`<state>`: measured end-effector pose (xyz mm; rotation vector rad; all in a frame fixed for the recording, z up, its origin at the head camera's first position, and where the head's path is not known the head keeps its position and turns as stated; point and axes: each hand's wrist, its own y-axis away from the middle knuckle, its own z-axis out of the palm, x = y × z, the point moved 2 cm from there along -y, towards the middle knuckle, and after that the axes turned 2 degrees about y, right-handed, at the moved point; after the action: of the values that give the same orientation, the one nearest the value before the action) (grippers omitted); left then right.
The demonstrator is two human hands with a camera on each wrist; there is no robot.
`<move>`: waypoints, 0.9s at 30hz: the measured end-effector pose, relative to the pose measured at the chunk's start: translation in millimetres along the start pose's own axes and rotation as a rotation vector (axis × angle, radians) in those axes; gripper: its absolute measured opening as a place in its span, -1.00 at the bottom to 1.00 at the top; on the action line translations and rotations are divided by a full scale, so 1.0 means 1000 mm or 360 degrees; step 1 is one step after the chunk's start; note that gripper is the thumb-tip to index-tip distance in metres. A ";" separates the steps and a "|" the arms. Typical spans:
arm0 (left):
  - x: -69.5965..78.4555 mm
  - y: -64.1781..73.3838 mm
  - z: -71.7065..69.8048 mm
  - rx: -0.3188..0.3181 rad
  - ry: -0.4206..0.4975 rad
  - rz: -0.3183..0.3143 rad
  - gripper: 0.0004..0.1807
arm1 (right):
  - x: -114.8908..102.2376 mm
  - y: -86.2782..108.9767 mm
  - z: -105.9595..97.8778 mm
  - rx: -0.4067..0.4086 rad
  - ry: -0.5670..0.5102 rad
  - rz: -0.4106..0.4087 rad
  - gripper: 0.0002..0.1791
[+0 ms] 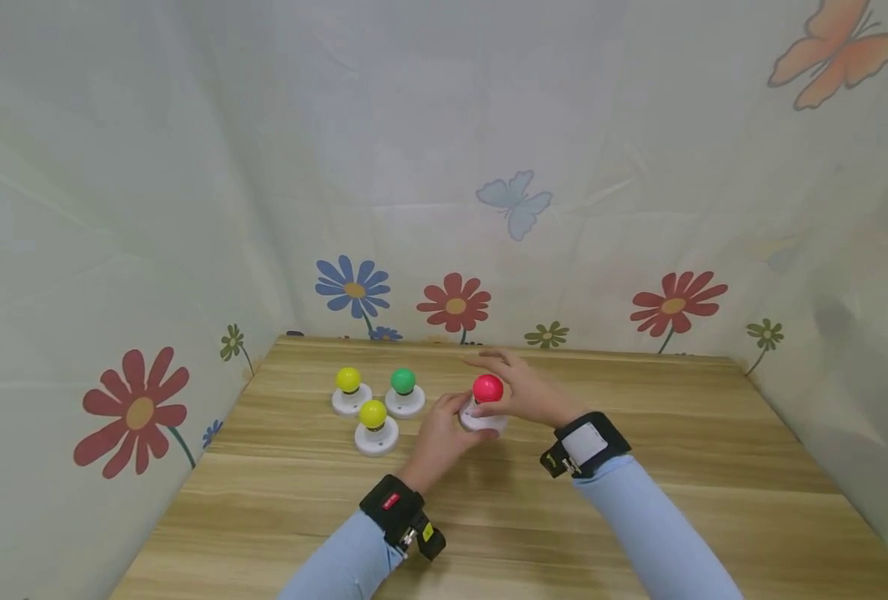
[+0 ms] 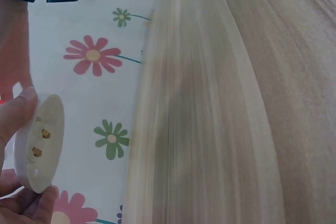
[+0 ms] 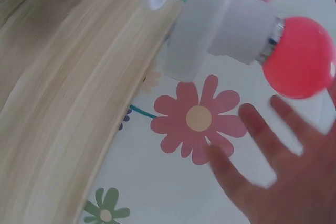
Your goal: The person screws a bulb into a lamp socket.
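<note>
My left hand (image 1: 439, 437) grips the round white lamp holder (image 2: 51, 156) by its rim, and the holder's underside shows in the left wrist view. A red light bulb (image 1: 488, 387) sits in that holder, its metal thread partly visible in the right wrist view. Around the bulb, my right hand (image 1: 531, 395) has its fingers spread and apart from the glass in the right wrist view. Whether the thumb touches the bulb is hidden. The holder is raised off the wooden table (image 1: 609, 517).
To the left of my hands stand three more white holders with bulbs: a yellow bulb (image 1: 348, 380) at the back, a green bulb (image 1: 403, 381) beside it and another yellow bulb (image 1: 373, 414) nearer me. A flowered curtain (image 1: 413, 125) hangs behind the table.
</note>
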<state>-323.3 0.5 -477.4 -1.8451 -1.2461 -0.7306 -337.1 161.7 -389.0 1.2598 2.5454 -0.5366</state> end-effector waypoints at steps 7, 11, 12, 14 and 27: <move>0.002 -0.001 -0.004 0.0017 0.0004 0.0006 -0.18 | 0.006 0.003 -0.001 -0.0204 -0.0397 -0.0197 -0.34; 0.002 0.000 -0.004 0.0024 0.0026 -0.0019 -0.19 | 0.006 0.003 0.006 -0.0064 -0.0334 -0.0118 -0.45; 0.002 0.000 -0.004 0.0026 0.0033 -0.0025 -0.19 | 0.005 0.002 0.008 -0.0007 -0.0309 -0.0078 -0.47; 0.002 0.000 -0.004 0.0032 0.0050 -0.0022 -0.20 | 0.002 0.001 0.013 0.0129 -0.0267 0.0002 -0.50; -0.002 0.000 -0.002 0.0045 0.0073 0.0015 -0.21 | -0.002 0.002 0.016 0.0139 -0.0348 -0.0045 -0.35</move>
<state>-324.4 -1.5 -477.8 -1.8007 -1.2116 -0.7423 -333.9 154.5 -403.0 1.1257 2.3837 -0.7552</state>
